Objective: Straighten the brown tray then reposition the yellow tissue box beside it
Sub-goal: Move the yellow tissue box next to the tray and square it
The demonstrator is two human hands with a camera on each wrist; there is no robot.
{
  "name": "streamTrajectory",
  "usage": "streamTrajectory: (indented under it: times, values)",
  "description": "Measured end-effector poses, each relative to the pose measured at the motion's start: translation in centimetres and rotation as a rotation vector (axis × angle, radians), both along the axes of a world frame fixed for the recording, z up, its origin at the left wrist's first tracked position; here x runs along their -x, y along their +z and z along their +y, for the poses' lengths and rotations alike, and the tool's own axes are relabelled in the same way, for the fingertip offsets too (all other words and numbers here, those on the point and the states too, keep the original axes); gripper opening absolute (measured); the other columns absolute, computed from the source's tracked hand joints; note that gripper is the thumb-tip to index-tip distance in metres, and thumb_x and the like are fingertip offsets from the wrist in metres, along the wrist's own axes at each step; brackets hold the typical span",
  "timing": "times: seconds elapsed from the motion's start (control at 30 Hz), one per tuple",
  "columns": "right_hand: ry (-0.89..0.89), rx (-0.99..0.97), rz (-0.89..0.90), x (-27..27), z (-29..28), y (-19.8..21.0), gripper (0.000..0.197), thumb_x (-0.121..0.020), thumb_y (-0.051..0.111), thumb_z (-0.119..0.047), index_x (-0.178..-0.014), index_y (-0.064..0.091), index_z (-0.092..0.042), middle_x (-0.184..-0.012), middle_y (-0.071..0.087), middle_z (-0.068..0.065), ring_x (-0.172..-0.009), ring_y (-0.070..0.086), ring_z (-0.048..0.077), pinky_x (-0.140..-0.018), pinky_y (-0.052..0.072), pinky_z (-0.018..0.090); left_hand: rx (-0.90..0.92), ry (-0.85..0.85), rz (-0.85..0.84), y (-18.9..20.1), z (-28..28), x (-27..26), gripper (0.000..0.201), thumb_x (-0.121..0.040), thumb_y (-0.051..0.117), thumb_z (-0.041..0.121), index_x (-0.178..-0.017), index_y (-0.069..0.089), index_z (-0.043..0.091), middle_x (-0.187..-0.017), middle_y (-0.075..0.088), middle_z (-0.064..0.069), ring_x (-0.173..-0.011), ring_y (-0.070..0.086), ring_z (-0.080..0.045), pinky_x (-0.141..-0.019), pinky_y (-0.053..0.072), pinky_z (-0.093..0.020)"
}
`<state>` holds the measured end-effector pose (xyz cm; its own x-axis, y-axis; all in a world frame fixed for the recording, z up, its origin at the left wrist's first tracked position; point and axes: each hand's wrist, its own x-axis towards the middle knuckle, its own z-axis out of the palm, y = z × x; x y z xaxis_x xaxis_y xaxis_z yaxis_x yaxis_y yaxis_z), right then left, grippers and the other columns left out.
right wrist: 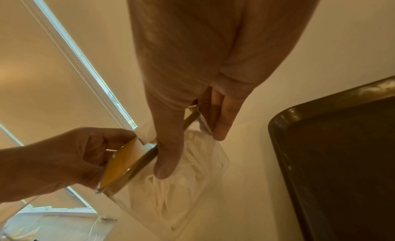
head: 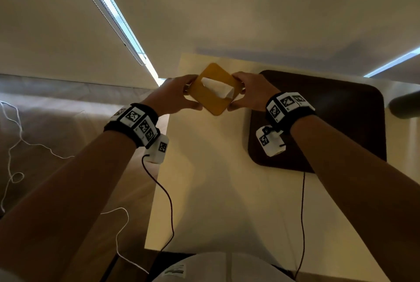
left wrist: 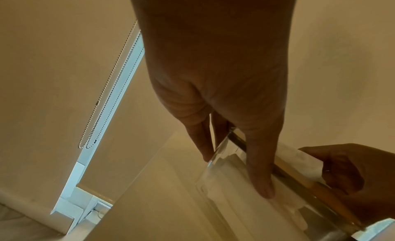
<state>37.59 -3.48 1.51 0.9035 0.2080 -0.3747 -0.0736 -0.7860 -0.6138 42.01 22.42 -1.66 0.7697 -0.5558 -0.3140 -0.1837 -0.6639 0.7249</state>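
The yellow tissue box has a yellow lid, clear walls and a white tissue sticking out of its slot. It is turned corner-on over the far part of the pale table. My left hand grips its left side, thumb on the near face. My right hand grips its right side, thumb on the clear wall. I cannot tell if the box touches the table. The brown tray lies just right of the box, under my right wrist.
The table's left edge runs close under my left wrist, with floor and loose white cables beyond. A blind with a bead chain hangs behind. A dark rounded object sits at the far right.
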Motion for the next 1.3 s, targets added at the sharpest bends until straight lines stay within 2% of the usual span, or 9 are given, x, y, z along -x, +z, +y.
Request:
streamTrajectory:
  times: [0.37, 0.5, 0.6, 0.67, 0.8, 0.9, 1.0, 1.17, 1.3]
  values:
    - [-0.05, -0.047, 0.036, -3.9, -1.5, -2.0, 0.087, -0.056, 0.092, -0.034, -0.131, 0.05, -0.017, -0.121, 0.061, 0.003, -0.098, 0.059, 0.015, -0.083, 0.05, 0.028, -0.009, -0.008, 0.054, -1.6, -0.8, -4.2, 0.085, -0.067, 0.089, 0.034, -0.141, 0.049, 0.022, -0.123, 0.067, -0.003, -0.109, 0.067, -0.022, -0.099, 0.054, -0.039]
    - [-0.077, -0.092, 0.04, -4.0, -1.6, -2.0, 0.089, -0.057, 0.092, -0.032, -0.134, 0.049, -0.017, -0.124, 0.061, 0.002, -0.101, 0.058, 0.013, -0.09, 0.052, 0.032, 0.024, 0.001, 0.079, -1.8, -0.8, -4.4, 0.085, -0.067, 0.088, 0.033, -0.142, 0.049, 0.02, -0.125, 0.066, -0.003, -0.112, 0.066, -0.02, -0.101, 0.052, -0.034]
    - [-0.149, -0.183, 0.073, -2.7, -1.8, -2.4, 0.106, -0.058, 0.092, -0.029, -0.145, 0.033, -0.018, -0.143, 0.047, 0.001, -0.117, 0.05, 0.013, -0.101, 0.046, 0.034, 0.041, -0.017, 0.096, -1.7, -0.5, -4.1, 0.095, -0.064, 0.085, 0.05, -0.145, 0.045, 0.021, -0.133, 0.062, -0.002, -0.12, 0.062, -0.019, -0.104, 0.05, -0.034]
    - [-0.241, -0.245, 0.086, -1.1, -1.4, -3.1, 0.125, -0.052, 0.093, -0.04, -0.15, 0.017, -0.022, -0.154, 0.03, 0.002, -0.134, 0.038, 0.015, -0.107, 0.04, 0.036, 0.07, -0.042, 0.095, -1.7, 0.0, -3.7, 0.099, -0.063, 0.079, 0.064, -0.147, 0.042, 0.024, -0.137, 0.06, 0.002, -0.123, 0.059, -0.015, -0.106, 0.048, -0.034]
    - [-0.506, -0.403, 0.014, 3.2, 1.9, -4.3, 0.131, -0.051, 0.089, -0.053, -0.15, 0.006, -0.032, -0.159, 0.017, -0.001, -0.14, 0.027, 0.013, -0.109, 0.034, 0.032, 0.096, 0.108, 0.124, -1.6, 0.1, -3.4, 0.085, -0.078, 0.07, 0.061, -0.147, 0.043, 0.02, -0.144, 0.056, 0.001, -0.124, 0.058, -0.012, -0.104, 0.048, -0.035]
    - [-0.629, -0.431, -0.043, 5.0, 5.4, -5.1, 0.126, -0.056, 0.088, -0.05, -0.148, 0.004, -0.035, -0.158, 0.019, -0.002, -0.139, 0.027, 0.013, -0.108, 0.034, 0.034, 0.068, 0.224, 0.098, -1.4, -0.5, -3.9, 0.062, -0.092, 0.062, 0.047, -0.145, 0.048, 0.017, -0.141, 0.058, -0.001, -0.122, 0.058, -0.011, -0.104, 0.047, -0.034]
    - [-0.737, -0.45, -0.033, 5.0, 7.3, -5.6, 0.122, -0.059, 0.088, -0.046, -0.149, 0.005, -0.034, -0.156, 0.025, 0.001, -0.135, 0.033, 0.014, -0.108, 0.038, 0.038, 0.094, 0.165, 0.096, -1.0, -0.9, -4.1, 0.046, -0.098, 0.055, 0.042, -0.138, 0.058, 0.02, -0.126, 0.068, 0.001, -0.113, 0.065, -0.01, -0.103, 0.052, -0.04]
    - [-0.754, -0.528, -0.09, 4.4, 7.4, -5.4, 0.103, -0.067, 0.087, -0.028, -0.146, 0.021, -0.03, -0.127, 0.044, -0.016, -0.113, 0.043, -0.002, -0.091, 0.041, 0.017, 0.129, 0.122, 0.089, -0.8, -0.8, -3.5, 0.042, -0.1, 0.051, 0.043, -0.135, 0.061, 0.021, -0.119, 0.072, 0.0, -0.109, 0.068, -0.012, -0.1, 0.054, -0.042]
    - [-0.687, -0.489, -0.048, 3.4, 6.0, -5.0, 0.105, -0.068, 0.087, -0.024, -0.148, 0.02, -0.027, -0.14, 0.048, -0.004, -0.121, 0.049, 0.008, -0.1, 0.045, 0.028, 0.135, 0.129, 0.117, -0.8, -0.6, -2.8, 0.044, -0.099, 0.053, 0.043, -0.138, 0.058, 0.023, -0.125, 0.07, 0.002, -0.112, 0.067, -0.01, -0.101, 0.053, -0.04]
